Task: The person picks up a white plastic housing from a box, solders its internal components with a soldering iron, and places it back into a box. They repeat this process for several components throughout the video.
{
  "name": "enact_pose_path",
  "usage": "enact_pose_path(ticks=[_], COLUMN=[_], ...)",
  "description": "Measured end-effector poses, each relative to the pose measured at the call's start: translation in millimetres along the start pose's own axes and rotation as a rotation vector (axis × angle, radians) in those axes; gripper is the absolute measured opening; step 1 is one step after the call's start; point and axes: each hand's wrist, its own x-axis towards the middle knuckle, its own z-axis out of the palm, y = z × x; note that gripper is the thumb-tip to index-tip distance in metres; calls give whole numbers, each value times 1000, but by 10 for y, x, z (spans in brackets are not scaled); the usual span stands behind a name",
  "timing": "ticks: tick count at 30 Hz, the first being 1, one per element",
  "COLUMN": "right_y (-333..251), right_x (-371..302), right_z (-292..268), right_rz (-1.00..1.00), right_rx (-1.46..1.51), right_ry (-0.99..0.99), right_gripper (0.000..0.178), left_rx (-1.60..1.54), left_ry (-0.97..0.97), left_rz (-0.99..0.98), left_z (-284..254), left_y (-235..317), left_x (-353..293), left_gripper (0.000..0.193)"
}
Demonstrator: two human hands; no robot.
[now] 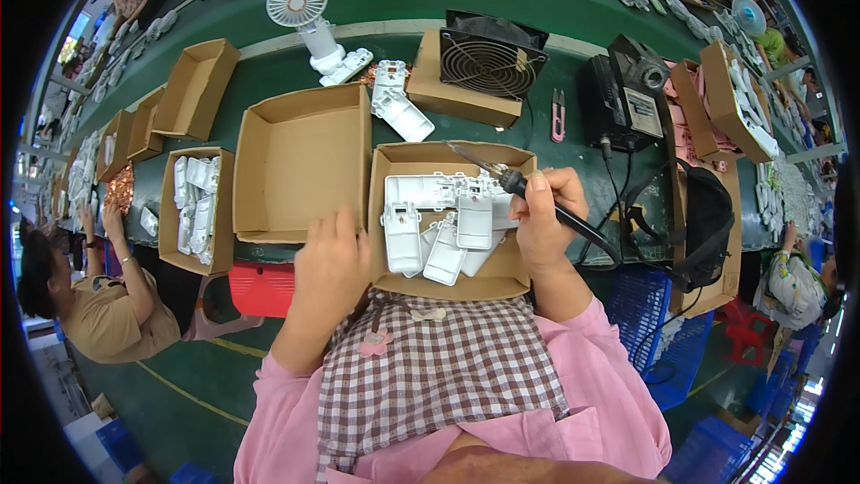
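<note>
My right hand (551, 211) is closed around the black handle of a soldering iron (514, 183). Its metal tip points up and left over a cardboard box (506, 285) of white plastic housings (443, 255). Some housings lie flat and others overlap; small parts inside them are too small to make out. My left hand (333, 260), slightly blurred, is at the front right corner of a second cardboard box (300, 157), which holds nothing I can see. Its fingers point forward and no object shows in them.
A black fan (493, 58) stands behind the boxes, with a white handheld fan (309, 22) to its left. Pink snips (558, 116) lie near the black soldering station (623, 99). A box of white parts (197, 211) is at left. People sit working on both sides.
</note>
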Motion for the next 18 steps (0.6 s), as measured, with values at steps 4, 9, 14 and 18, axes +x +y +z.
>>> enact_pose_path(ticks=[4, 9, 14, 18], right_y=[13, -8, 48, 18], right_x=[-18, -31, -10, -9], right_z=[-50, -42, -46, -49], right_rz=[-6, 1, -4, -1], right_rx=[-28, 15, 56, 9], right_ry=[23, 48, 43, 54], right_gripper=[15, 14, 15, 18], left_rx=[-150, -34, 35, 165], left_ry=[-210, 41, 295, 392], left_rz=[-18, -48, -49, -122], left_z=[16, -77, -502, -816], left_y=[-130, -156, -127, -551], left_x=[-65, -90, -128, 44], left_gripper=[32, 26, 19, 19])
